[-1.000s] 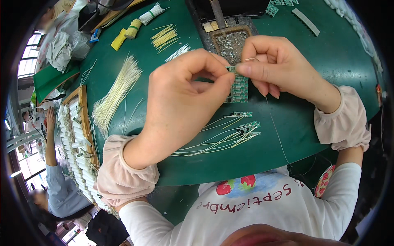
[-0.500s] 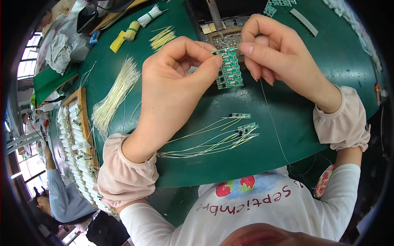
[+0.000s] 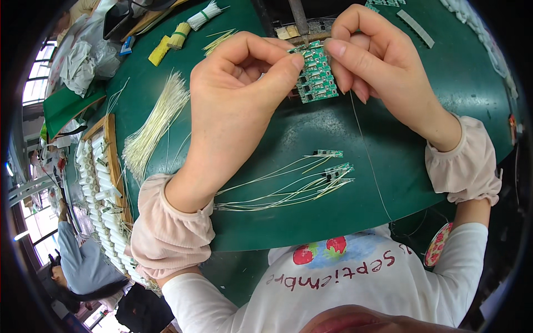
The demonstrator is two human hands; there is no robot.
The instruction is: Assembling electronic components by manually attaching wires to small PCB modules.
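Observation:
My left hand [image 3: 239, 83] pinches a green circuit board panel [image 3: 319, 77] at its upper left corner between thumb and fingers. Small dark and silver parts cover the panel's rows. The upper edge of the panel lies right under the tip of an upright soldering iron [image 3: 298, 16]. Close to the panel's upper right, my right hand [image 3: 383, 66] is closed on a thin grey solder wire [image 3: 363, 139], which hangs from beneath the fingers to the table's front edge. Below the hands lie several small separate boards [image 3: 338, 171] with pale wires attached.
A bundle of pale wires [image 3: 157, 122] lies on the green table [image 3: 266, 227] at left, with tied bundles [image 3: 204, 15] and a yellow sponge-like piece [image 3: 159, 51] beyond. White rolls [image 3: 102, 194] fill a wooden-edged tray. A grey strip [image 3: 415, 29] lies far right. Another person [image 3: 86, 263] sits at left.
Both hands have moved slightly away from me, carrying the panel up to the soldering iron's tip. My right hand stays closed on the wire.

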